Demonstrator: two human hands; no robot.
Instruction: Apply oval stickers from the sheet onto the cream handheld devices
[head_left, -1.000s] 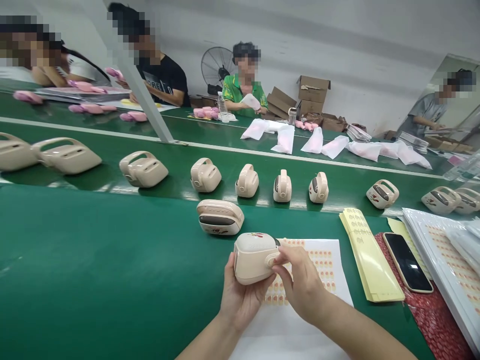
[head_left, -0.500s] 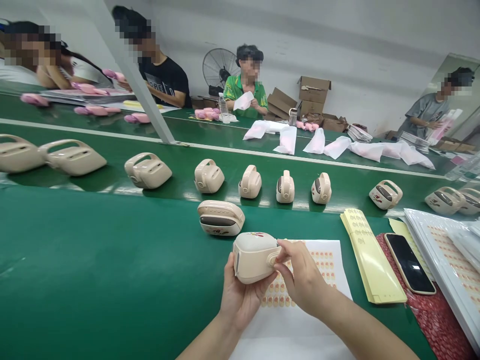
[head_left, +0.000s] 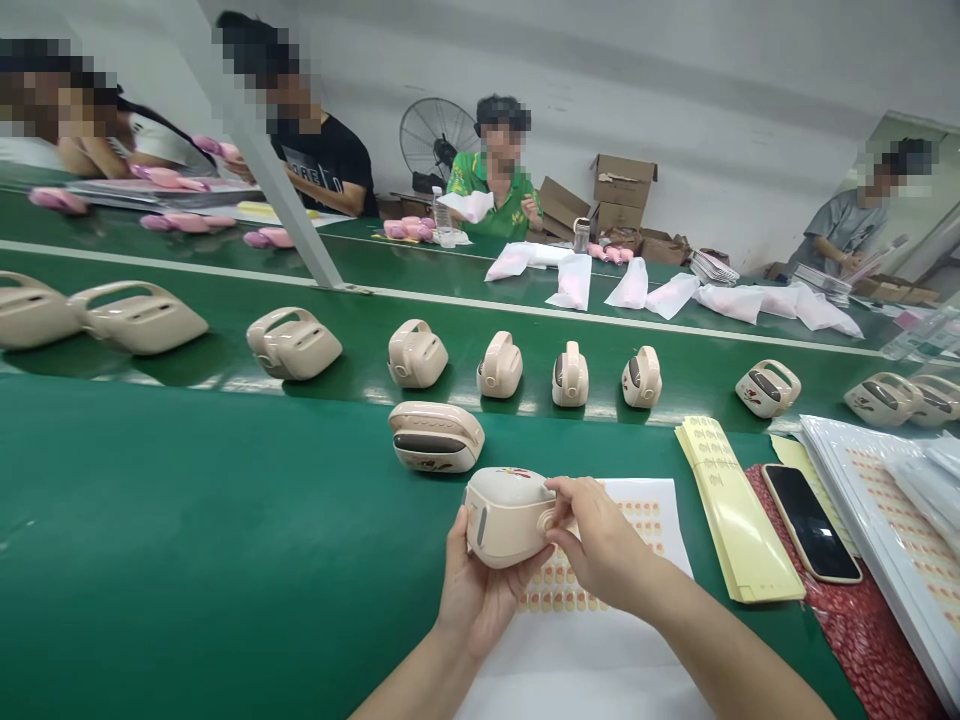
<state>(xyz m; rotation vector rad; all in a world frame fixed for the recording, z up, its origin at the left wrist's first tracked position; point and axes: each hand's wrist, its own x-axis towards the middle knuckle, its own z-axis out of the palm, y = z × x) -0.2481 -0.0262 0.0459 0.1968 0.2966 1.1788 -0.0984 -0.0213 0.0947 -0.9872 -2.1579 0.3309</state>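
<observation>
A cream portable speaker (head_left: 506,520) with a carrying handle is held above a white sheet of small orange-and-yellow stickers (head_left: 559,650). My left hand (head_left: 480,590) is wrapped round it from below and the left, thumb on its side. The fingers of my right hand (head_left: 592,520) pinch at the round handle joint on the speaker's right side; whether a sticker is between them is hidden. The speaker's patterned front faces up. Just beyond it, a second cream speaker (head_left: 437,438) rests on the green mat, its dark panel towards me.
Several like speakers (head_left: 294,343) line the green belt ahead. At right lie yellow label strips (head_left: 739,515), a phone (head_left: 811,522) on red bubble wrap (head_left: 889,625), and stacked sticker sheets (head_left: 870,500). A slanted white post (head_left: 285,170) rises at left. Co-workers sit across the belt.
The held speaker has turned slightly, bringing more of its side slot into view. Both hands keep their grip. Across the belt, the co-worker in green has lowered a white bag and moved one hand away.
</observation>
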